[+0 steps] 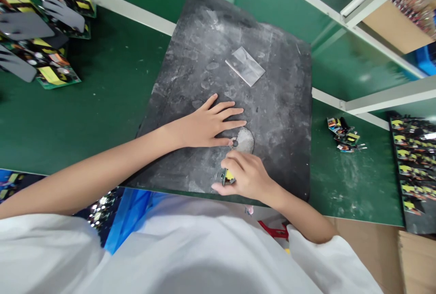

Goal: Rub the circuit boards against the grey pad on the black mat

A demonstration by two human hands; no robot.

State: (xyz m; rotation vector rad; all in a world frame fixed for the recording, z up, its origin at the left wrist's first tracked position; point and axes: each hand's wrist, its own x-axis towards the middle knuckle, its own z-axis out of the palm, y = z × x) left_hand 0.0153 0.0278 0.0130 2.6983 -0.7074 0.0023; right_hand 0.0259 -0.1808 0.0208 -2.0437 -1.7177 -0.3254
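Observation:
My left hand point(211, 125) lies flat on the black mat point(190, 80), fingers spread, its thumb tip at the edge of a grey rounded piece point(245, 140) with a small ring-like part beside it. My right hand point(250, 175) is closed around a small circuit board point(227, 176) with a yellow component, just below that grey piece and near the mat's front edge. The fingers cover part of the board. Farther up the mat lies a small clear plastic sheet or bag point(245, 66).
Circuit boards with grey heat sinks point(51, 35) are piled at the left of the green table point(112, 80). A few loose boards point(344, 135) lie right of the mat, and a tray of several boards point(408, 162) stands farther right. A blue bin point(127, 210) sits below the front edge.

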